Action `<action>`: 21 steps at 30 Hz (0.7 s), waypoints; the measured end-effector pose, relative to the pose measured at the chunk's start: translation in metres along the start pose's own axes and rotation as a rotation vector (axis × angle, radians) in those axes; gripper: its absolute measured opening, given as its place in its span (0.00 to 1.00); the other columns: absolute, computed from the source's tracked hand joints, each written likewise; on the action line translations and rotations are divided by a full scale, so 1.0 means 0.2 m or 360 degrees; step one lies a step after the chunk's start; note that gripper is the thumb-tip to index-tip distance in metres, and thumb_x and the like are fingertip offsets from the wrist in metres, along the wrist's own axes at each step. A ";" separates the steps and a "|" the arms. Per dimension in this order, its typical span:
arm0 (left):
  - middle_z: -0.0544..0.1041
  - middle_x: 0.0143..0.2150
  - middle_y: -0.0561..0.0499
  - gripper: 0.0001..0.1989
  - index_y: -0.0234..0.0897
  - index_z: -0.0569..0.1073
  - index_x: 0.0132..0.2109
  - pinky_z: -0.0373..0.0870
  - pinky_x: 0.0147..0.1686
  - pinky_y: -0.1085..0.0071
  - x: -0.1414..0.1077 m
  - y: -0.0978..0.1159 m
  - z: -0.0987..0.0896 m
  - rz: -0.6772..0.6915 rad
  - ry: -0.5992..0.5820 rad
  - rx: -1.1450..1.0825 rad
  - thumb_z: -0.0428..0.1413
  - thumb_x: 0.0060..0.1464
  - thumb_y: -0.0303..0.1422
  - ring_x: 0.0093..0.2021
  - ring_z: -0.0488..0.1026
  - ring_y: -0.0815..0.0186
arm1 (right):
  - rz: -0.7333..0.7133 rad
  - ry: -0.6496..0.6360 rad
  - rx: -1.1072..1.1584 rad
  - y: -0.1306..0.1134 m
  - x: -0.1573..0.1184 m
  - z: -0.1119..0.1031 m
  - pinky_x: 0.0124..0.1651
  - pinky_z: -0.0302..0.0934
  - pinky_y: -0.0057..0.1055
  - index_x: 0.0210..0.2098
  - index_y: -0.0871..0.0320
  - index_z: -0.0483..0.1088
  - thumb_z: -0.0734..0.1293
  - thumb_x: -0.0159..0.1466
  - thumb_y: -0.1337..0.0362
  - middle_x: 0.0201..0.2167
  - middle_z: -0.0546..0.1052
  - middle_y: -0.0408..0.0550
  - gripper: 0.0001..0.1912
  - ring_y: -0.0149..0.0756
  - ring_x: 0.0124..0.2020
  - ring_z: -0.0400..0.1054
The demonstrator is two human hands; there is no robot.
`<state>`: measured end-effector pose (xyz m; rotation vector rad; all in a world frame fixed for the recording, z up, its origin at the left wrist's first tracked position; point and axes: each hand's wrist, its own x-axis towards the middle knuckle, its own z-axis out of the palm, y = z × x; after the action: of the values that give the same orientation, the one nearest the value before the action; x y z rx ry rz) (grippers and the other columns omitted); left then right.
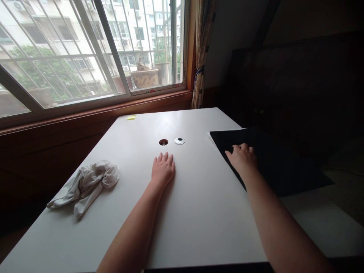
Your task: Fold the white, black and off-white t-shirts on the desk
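Observation:
My left hand (163, 168) lies palm down on the white table (196, 212), its fingers stretched out just below a round hole (163, 142). Beside that hole sits a round, silvery cap (179, 141) with a dark opening. On the right, my right hand (243, 156) rests on a large black sheet (284, 163), fingers bent and somewhat apart; nothing shows in its grasp. A white edge peeks out under the sheet's upper left corner. A crumpled light grey cloth (88, 185) lies at the left, apart from both hands.
A yellow note (131, 118) sticks near the table's far left corner. Behind the table are a wooden sill (113, 107), a barred window with plant pots outside, and a patterned curtain (200, 57). The right side of the room is very dark.

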<state>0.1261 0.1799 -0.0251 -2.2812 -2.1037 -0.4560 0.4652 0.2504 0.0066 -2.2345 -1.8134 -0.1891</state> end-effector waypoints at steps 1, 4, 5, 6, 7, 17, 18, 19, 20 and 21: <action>0.62 0.74 0.41 0.25 0.39 0.67 0.70 0.51 0.71 0.42 0.00 0.00 0.00 -0.0001 -0.0005 0.0009 0.44 0.71 0.38 0.74 0.54 0.44 | -0.0009 0.0042 0.0003 0.00 0.00 0.00 0.52 0.63 0.49 0.56 0.63 0.74 0.65 0.70 0.54 0.55 0.71 0.65 0.22 0.61 0.56 0.64; 0.62 0.74 0.42 0.25 0.39 0.67 0.70 0.51 0.72 0.43 -0.01 0.01 -0.01 -0.0013 -0.0010 0.0012 0.44 0.71 0.39 0.74 0.54 0.44 | -0.0027 0.0141 0.0089 0.00 0.00 0.00 0.49 0.62 0.44 0.49 0.62 0.76 0.66 0.69 0.59 0.51 0.73 0.63 0.15 0.55 0.51 0.66; 0.62 0.74 0.42 0.25 0.39 0.67 0.70 0.51 0.72 0.44 -0.01 0.01 -0.01 -0.0016 -0.0013 0.0014 0.44 0.71 0.39 0.74 0.54 0.45 | -0.0036 0.0165 0.0119 0.01 0.00 0.01 0.48 0.62 0.43 0.47 0.61 0.77 0.66 0.69 0.61 0.49 0.73 0.61 0.13 0.54 0.50 0.67; 0.62 0.74 0.42 0.25 0.39 0.67 0.70 0.51 0.72 0.44 -0.01 0.01 -0.02 -0.0019 -0.0015 0.0016 0.44 0.71 0.39 0.74 0.55 0.45 | -0.0046 0.0191 0.0141 0.02 0.00 0.02 0.48 0.61 0.42 0.45 0.61 0.77 0.66 0.68 0.62 0.48 0.74 0.61 0.11 0.53 0.49 0.67; 0.62 0.74 0.43 0.25 0.39 0.67 0.70 0.51 0.72 0.44 -0.01 0.01 -0.02 -0.0020 -0.0017 0.0017 0.44 0.71 0.39 0.74 0.55 0.45 | -0.0060 0.0220 0.0158 0.02 0.00 0.02 0.47 0.61 0.42 0.43 0.61 0.77 0.66 0.68 0.64 0.46 0.74 0.60 0.10 0.52 0.48 0.67; 0.62 0.74 0.43 0.25 0.39 0.67 0.70 0.51 0.72 0.45 -0.01 0.02 -0.03 -0.0044 -0.0039 0.0009 0.44 0.71 0.39 0.75 0.54 0.46 | -0.0314 0.0804 0.0591 -0.04 -0.03 -0.02 0.47 0.62 0.43 0.34 0.57 0.71 0.65 0.65 0.65 0.39 0.72 0.56 0.05 0.49 0.43 0.66; 0.62 0.74 0.43 0.25 0.40 0.67 0.70 0.51 0.72 0.46 -0.01 0.03 -0.03 -0.0048 -0.0040 0.0007 0.44 0.71 0.39 0.75 0.54 0.46 | -0.0333 0.0852 0.0674 -0.06 -0.04 -0.03 0.47 0.63 0.43 0.34 0.56 0.70 0.65 0.66 0.64 0.38 0.72 0.55 0.05 0.48 0.43 0.66; 0.62 0.74 0.43 0.25 0.40 0.67 0.70 0.50 0.72 0.46 -0.01 0.03 -0.03 -0.0053 -0.0039 0.0005 0.44 0.71 0.39 0.75 0.54 0.47 | -0.0345 0.0896 0.0761 -0.09 -0.05 -0.04 0.47 0.63 0.43 0.33 0.56 0.69 0.64 0.66 0.63 0.38 0.72 0.54 0.05 0.48 0.42 0.66; 0.62 0.74 0.43 0.25 0.41 0.67 0.69 0.50 0.72 0.46 -0.01 0.03 -0.03 -0.0057 -0.0038 0.0003 0.45 0.71 0.39 0.75 0.54 0.47 | -0.0354 0.0932 0.0848 -0.12 -0.07 -0.05 0.47 0.63 0.43 0.33 0.55 0.68 0.64 0.67 0.62 0.37 0.71 0.53 0.06 0.47 0.41 0.66; 0.62 0.74 0.43 0.25 0.41 0.67 0.69 0.50 0.72 0.46 -0.01 0.03 -0.03 -0.0059 -0.0035 0.0000 0.45 0.70 0.39 0.75 0.54 0.47 | -0.0370 0.0957 0.0933 -0.16 -0.09 -0.05 0.47 0.64 0.43 0.33 0.54 0.67 0.64 0.67 0.61 0.36 0.71 0.52 0.06 0.47 0.41 0.66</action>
<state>0.1300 0.1760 -0.0187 -2.2611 -2.1597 -0.4334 0.4311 0.2355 0.0158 -1.3756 -1.5247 -0.2897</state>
